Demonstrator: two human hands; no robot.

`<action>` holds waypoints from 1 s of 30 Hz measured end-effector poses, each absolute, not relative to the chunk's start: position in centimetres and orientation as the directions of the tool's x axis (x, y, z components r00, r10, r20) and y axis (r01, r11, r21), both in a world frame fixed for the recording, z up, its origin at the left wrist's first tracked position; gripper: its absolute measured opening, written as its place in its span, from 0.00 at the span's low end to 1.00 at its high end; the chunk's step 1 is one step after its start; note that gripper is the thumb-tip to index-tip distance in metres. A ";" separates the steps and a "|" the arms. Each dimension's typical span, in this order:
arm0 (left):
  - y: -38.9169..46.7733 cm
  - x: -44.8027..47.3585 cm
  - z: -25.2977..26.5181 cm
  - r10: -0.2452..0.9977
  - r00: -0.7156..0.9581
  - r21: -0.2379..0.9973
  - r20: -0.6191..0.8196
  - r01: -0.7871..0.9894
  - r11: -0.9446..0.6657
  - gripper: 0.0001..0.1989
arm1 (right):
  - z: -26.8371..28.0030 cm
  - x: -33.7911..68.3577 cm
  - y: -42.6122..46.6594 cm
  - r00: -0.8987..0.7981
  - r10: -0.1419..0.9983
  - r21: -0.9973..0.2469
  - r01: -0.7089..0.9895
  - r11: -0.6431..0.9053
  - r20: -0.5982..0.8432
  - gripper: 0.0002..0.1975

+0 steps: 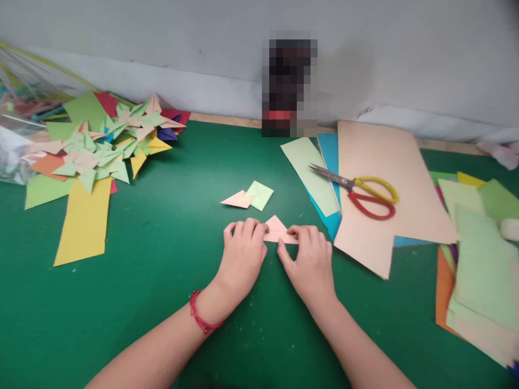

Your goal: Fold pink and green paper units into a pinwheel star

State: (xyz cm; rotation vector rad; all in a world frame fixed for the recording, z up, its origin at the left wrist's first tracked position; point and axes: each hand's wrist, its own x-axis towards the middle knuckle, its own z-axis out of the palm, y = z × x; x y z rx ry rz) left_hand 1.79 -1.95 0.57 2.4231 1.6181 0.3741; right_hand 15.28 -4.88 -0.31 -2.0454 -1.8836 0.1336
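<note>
Between my hands lies a small folded piece of pink paper (276, 231), its pointed top facing away from me. My left hand (245, 251) grips the paper's left end, with a red cord bracelet (198, 319) around that wrist. On the right end, my right hand (310, 251) holds it with thumb and fingers. Just beyond sit a pink folded piece (238, 199) and a light green folded square (261, 195), touching each other.
Folded paper stars (87, 151) are heaped at the left, above a yellow strip (83, 221). Scissors (352, 185) with yellow and red handles rest on large pink sheets (385, 146). More green sheets (486, 270) lie at the far right. A pixelated dark object (288, 81) stands against the wall.
</note>
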 end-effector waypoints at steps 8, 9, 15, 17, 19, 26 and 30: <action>-2.2 0.9 0.7 0.968 0.231 0.296 0.097 0.922 -0.249 0.10 | -0.6 15.4 -4.9 0.106 0.975 -0.324 0.945 -0.038 0.194 0.09; -2.1 0.6 0.7 0.972 0.209 0.296 0.110 0.926 -0.233 0.10 | -0.6 15.4 -4.9 0.106 0.975 -0.325 0.945 -0.038 0.195 0.09; -1.8 -0.3 0.5 0.969 0.146 0.357 0.197 0.910 -0.210 0.09 | -0.5 15.4 -4.9 0.109 0.974 -0.331 0.943 -0.038 0.198 0.09; -2.1 -0.2 0.6 0.946 0.169 0.381 0.277 0.884 -0.270 0.12 | -0.6 15.4 -4.9 0.108 0.974 -0.334 0.942 -0.036 0.200 0.09; -2.6 0.1 0.5 0.910 0.268 0.367 0.317 0.850 -0.379 0.17 | -0.6 15.4 -4.9 0.107 0.975 -0.332 0.943 -0.036 0.197 0.09; -4.8 1.7 -0.2 0.769 0.638 0.253 0.031 0.740 -0.624 0.25 | -0.6 15.4 -4.9 0.109 0.977 -0.338 0.940 -0.040 0.186 0.09; -5.0 1.9 -0.4 0.788 0.615 0.230 -0.008 0.768 -0.597 0.27 | -0.6 15.5 -4.9 0.114 0.978 -0.343 0.938 -0.047 0.176 0.08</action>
